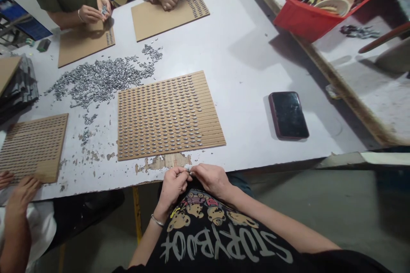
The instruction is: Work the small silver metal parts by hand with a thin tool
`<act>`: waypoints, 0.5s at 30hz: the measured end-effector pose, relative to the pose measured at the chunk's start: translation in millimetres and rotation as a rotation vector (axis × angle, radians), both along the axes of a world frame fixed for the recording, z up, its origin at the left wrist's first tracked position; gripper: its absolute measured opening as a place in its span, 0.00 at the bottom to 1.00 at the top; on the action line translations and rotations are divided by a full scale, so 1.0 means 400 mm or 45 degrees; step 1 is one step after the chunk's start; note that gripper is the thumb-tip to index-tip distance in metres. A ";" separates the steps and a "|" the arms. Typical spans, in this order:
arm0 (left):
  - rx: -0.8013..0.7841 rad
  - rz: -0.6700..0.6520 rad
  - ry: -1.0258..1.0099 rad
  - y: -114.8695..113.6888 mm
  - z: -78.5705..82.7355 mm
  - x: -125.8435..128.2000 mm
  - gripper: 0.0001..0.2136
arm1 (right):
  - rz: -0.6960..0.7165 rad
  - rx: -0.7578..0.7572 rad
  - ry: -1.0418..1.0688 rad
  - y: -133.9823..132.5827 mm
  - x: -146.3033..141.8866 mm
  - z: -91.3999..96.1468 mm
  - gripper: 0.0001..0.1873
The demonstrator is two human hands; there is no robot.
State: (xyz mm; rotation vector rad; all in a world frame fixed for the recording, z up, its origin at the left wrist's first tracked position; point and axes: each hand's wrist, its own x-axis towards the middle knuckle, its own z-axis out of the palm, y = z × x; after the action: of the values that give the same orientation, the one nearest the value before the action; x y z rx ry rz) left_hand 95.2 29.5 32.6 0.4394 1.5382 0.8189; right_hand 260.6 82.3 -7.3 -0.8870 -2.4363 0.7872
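Note:
At the table's near edge my left hand (175, 183) and my right hand (211, 179) meet, fingertips pinched together. Between them is a tiny silvery piece (188, 169), too small to make out fully; it looks like the metal pieces on the table. Just beyond my hands lies a grooved brown board (211, 126), with rows of small pointed-oval metal pieces set along its grooves. The strip at its right side shows bare grooves. A loose heap of the same metal pieces (99, 77) spreads behind and left of the board.
A smartphone (290, 115) lies to the right. A red bin (301, 17) with tape rolls stands at the upper right. Co-workers' hands are at other boards: one board (35, 145) at left, two boards (150, 21) across the table. Dark stacked sheets (19, 85) sit far left.

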 end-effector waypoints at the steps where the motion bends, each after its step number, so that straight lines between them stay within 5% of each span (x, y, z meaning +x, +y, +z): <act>1: 0.003 -0.006 -0.005 0.000 0.000 0.000 0.11 | -0.028 0.000 0.004 -0.001 -0.002 -0.002 0.16; 15: 0.012 -0.008 -0.011 0.003 0.000 -0.001 0.11 | -0.060 -0.005 -0.057 -0.004 -0.005 0.000 0.14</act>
State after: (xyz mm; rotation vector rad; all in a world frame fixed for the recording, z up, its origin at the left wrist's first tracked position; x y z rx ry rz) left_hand 94.8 30.6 32.8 0.4472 1.5246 0.8225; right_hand 258.7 80.6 -7.2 -0.9697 -2.4437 0.7634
